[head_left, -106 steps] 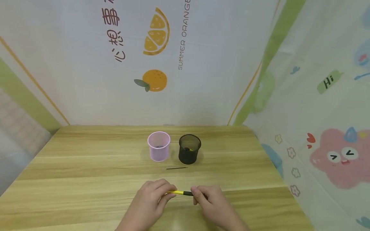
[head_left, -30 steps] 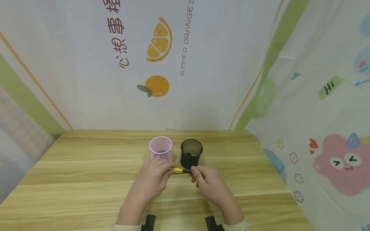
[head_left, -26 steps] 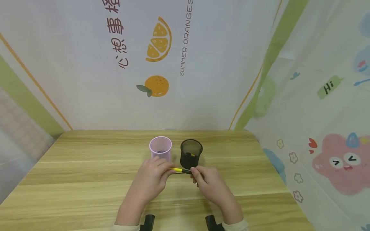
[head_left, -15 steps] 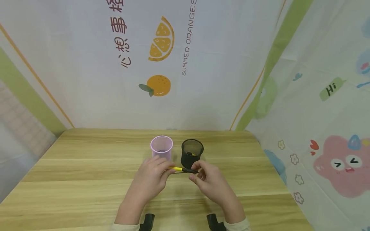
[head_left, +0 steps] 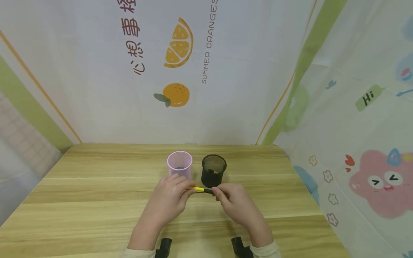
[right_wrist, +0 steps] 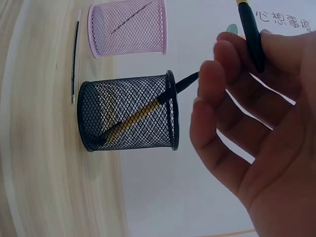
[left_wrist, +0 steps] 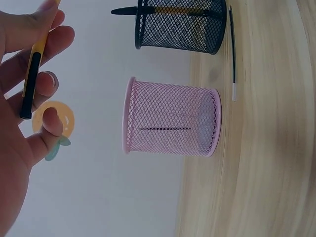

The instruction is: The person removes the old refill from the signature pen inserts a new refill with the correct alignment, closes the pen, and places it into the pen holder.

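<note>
Left grip [head_left: 169, 197] pinches the yellow barrel of a pen [head_left: 198, 189]; right grip [head_left: 238, 202], parted half a second ago, pinches its black end again. Above the surface [head_left: 96, 215], near pink cup [head_left: 184, 173] and black cup [head_left: 211, 180], it seems better steadied.

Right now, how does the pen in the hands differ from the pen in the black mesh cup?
Support: the held pen is pinched by the left hand and the right hand; the cup pen rests in the black mesh cup, touched by neither hand.
Pose: the held pen runs roughly level across the head view; the cup pen stands slanted, one black end poking past the rim.
Shared: both are yellow and black.
</note>
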{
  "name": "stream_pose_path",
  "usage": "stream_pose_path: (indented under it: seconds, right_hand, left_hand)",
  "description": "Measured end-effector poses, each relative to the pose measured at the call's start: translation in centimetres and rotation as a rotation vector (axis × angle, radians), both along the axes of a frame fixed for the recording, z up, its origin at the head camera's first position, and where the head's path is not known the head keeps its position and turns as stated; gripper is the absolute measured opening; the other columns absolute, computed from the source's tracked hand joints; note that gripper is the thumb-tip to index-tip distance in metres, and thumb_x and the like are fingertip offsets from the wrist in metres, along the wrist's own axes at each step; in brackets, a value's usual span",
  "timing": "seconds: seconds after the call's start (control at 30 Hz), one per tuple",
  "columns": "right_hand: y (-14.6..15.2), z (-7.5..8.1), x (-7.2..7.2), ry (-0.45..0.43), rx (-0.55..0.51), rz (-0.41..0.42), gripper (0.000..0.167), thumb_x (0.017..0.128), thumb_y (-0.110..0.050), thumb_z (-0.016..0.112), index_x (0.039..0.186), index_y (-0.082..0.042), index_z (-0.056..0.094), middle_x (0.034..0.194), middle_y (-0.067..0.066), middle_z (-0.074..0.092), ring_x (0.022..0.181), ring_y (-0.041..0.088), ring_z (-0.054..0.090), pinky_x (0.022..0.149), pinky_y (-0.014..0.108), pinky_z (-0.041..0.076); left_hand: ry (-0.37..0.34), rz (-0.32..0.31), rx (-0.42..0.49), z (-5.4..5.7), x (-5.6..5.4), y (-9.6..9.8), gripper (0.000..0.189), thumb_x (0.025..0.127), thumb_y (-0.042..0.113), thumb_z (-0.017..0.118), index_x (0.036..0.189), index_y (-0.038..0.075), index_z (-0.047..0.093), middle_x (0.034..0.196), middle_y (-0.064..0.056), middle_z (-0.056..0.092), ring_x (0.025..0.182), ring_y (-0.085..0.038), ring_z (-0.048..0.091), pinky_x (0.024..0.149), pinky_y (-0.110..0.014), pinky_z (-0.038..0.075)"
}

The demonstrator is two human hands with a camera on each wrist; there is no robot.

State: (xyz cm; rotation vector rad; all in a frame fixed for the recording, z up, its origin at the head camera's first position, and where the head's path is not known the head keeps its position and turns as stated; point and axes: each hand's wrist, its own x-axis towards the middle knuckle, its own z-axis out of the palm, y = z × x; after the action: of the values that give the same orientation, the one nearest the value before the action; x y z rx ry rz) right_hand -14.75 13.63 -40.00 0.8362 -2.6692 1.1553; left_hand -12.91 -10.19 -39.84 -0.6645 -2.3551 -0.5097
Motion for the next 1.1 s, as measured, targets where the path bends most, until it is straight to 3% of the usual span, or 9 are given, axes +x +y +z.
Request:
stream_pose_path:
  seconds: [0.17, 0.37, 0.53, 0.7, 0.83, 0.9, 0.97, 1.1]
  right_hand:
    - [-0.1, 0.1, -0.2, -0.006, -0.001, -0.01, 0.018, 0.106, -0.021, 0.067, 0.093, -0.012, 0.075, 0.077, -0.005, 0.063, 0.064, -0.001, 0.05, 0.06, 0.021, 0.05]
    - [-0.2, 0.0, -0.3, 0.052, -0.009, -0.042, 0.005, 0.1, -0.017, 0.075, 0.098, -0.013, 0.074, 0.085, -0.005, 0.067, 0.071, 0.0, 0.054, 0.065, 0.021, 0.052]
    - [-0.2, -0.1, -0.2, 0.092, -0.008, -0.051, 0.009, 0.094, -0.013, 0.081, 0.097, -0.015, 0.072, 0.085, -0.008, 0.065, 0.072, 0.0, 0.056, 0.065, 0.021, 0.053]
    - [-0.3, -0.2, -0.1, 0.041, 0.014, -0.059, 0.014, 0.094, -0.018, 0.082, 0.101, -0.016, 0.071, 0.091, -0.007, 0.069, 0.074, 0.001, 0.06, 0.067, 0.021, 0.054]
    - [-0.4, -0.3, -0.1, -0.031, 0.077, -0.062, 0.02, 0.104, -0.036, 0.069, 0.108, -0.017, 0.074, 0.094, -0.005, 0.075, 0.076, 0.001, 0.063, 0.067, 0.022, 0.053]
    - [-0.4, -0.5, -0.2, -0.06, 0.109, -0.062, 0.03, 0.109, -0.041, 0.059, 0.105, -0.017, 0.076, 0.089, -0.005, 0.075, 0.072, 0.0, 0.061, 0.066, 0.022, 0.052]
    - [-0.4, -0.6, -0.2, -0.082, 0.119, -0.057, 0.039, 0.113, -0.042, 0.051, 0.098, -0.018, 0.077, 0.082, -0.005, 0.074, 0.066, -0.001, 0.056, 0.062, 0.022, 0.049]
    - [-0.1, -1.0, -0.3, -0.132, 0.101, -0.037, 0.041, 0.114, -0.036, 0.049, 0.089, -0.017, 0.075, 0.074, -0.008, 0.068, 0.056, -0.001, 0.045, 0.054, 0.02, 0.043]
  left_hand:
    - [-0.026, 0.008, -0.024, -0.1, 0.0, -0.1, 0.011, 0.089, 0.023, 0.086, 0.096, 0.019, 0.078, 0.088, 0.012, 0.073, 0.082, -0.01, 0.062, 0.074, -0.031, 0.049]
    - [-0.085, 0.036, -0.05, -0.3, 0.2, -0.1, 0.006, 0.094, 0.025, 0.081, 0.093, 0.021, 0.078, 0.086, 0.013, 0.064, 0.083, -0.009, 0.062, 0.076, -0.033, 0.049]
    - [-0.155, 0.059, -0.073, -0.2, 0.4, -0.1, 0.007, 0.097, 0.028, 0.077, 0.096, 0.021, 0.079, 0.088, 0.013, 0.067, 0.087, -0.008, 0.063, 0.08, -0.035, 0.051]
    - [-0.184, 0.06, -0.08, -0.2, 0.4, 0.1, 0.006, 0.097, 0.028, 0.078, 0.096, 0.022, 0.078, 0.091, 0.013, 0.068, 0.091, -0.008, 0.066, 0.082, -0.037, 0.053]
    - [-0.167, 0.048, -0.062, -0.3, 0.5, 0.3, 0.005, 0.093, 0.025, 0.082, 0.095, 0.022, 0.078, 0.091, 0.014, 0.067, 0.091, -0.008, 0.066, 0.083, -0.039, 0.054]
    - [-0.159, 0.043, -0.056, -0.5, 0.6, 0.4, 0.006, 0.091, 0.024, 0.083, 0.093, 0.022, 0.078, 0.091, 0.014, 0.067, 0.091, -0.008, 0.067, 0.083, -0.039, 0.054]
    - [-0.154, 0.038, -0.054, -0.6, 0.6, 0.5, 0.007, 0.091, 0.023, 0.084, 0.093, 0.022, 0.078, 0.091, 0.014, 0.066, 0.091, -0.008, 0.067, 0.083, -0.039, 0.053]
    - [-0.123, 0.03, -0.049, -0.7, 0.5, 0.7, 0.01, 0.088, 0.024, 0.086, 0.094, 0.021, 0.078, 0.091, 0.013, 0.066, 0.09, -0.008, 0.067, 0.08, -0.037, 0.052]
